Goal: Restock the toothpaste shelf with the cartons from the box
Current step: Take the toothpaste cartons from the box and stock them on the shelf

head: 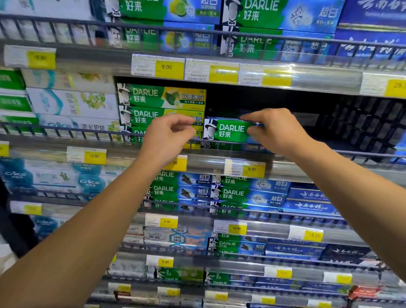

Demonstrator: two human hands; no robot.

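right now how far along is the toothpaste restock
Early to midway. One green-blue Darlie carton sits low in the dark gap, the right hand pinching its end; another seems to lie beneath. The left hand hovers curled beside it, holding nothing. Most of the gap is unfilled. The box is out of view.

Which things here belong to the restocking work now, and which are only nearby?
In use: right hand gripping the green Darlie carton; left hand near it; dark shelf gap.

Only nearby: Crice boxes; blue cartons; yellow price tags.
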